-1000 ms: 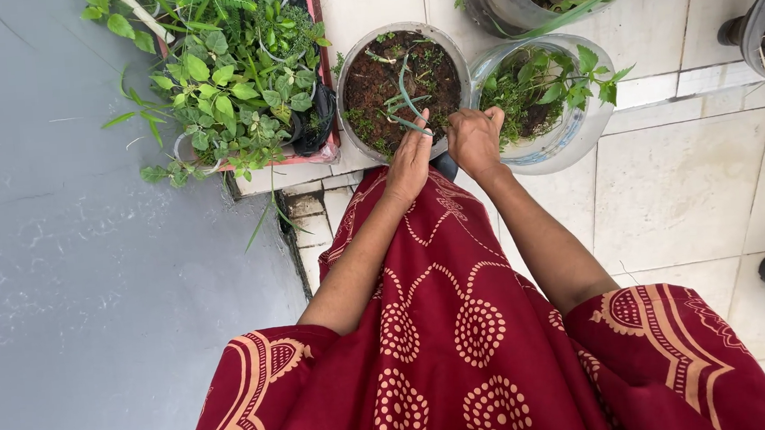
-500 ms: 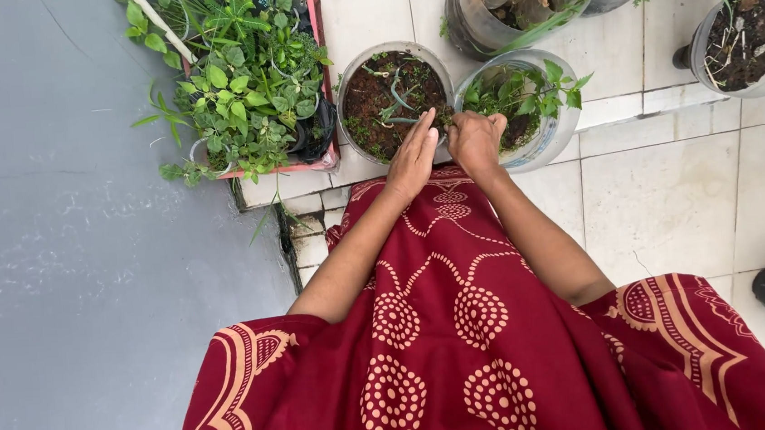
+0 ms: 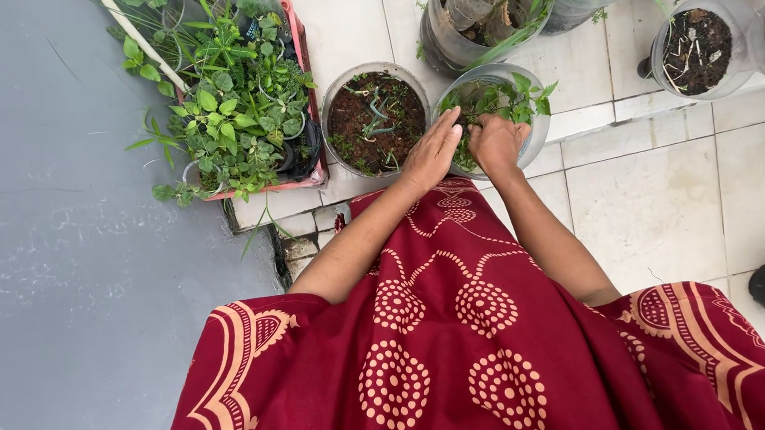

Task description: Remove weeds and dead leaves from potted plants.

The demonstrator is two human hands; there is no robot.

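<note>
Item under hand: a clear plastic pot (image 3: 535, 130) with a small leafy green plant (image 3: 505, 101), standing on the pale tiled floor (image 3: 663, 202) at about 12 o'clock from the person, just above the hem of the red patterned garment (image 3: 465, 345).

Left hand (image 3: 432, 155): fingers extended and close together, laid flat over the pot's rim at its 9 o'clock side, fingertips reaching into the foliage. It encloses nothing that can be seen.

Right hand (image 3: 497, 142): knuckles up, fingers curled down into the plant at the pot's 6 o'clock. Whether it pinches a stem or soil cannot be told — the fingertips are hidden.

Handling judgement: the pot looks thin-walled and flexible, moderately weighted by damp soil, likely to deform if squeezed. Best taken by both sides of the wall below the rim, or from beneath; the stems are soft and would tear if pulled.

Surroundings: a second clear pot of dark soil (image 3: 375, 120) with a few sprouts sits touching or just beside it at 9 o'clock. Farther at 9 o'clock — a red tray (image 3: 312, 111) crowded with leafy seedlings. More clear planters (image 3: 697, 45) stand at 1 to 2 o'clock. A grey floor (image 3: 68, 267) fills the 9 o'clock side.
</note>
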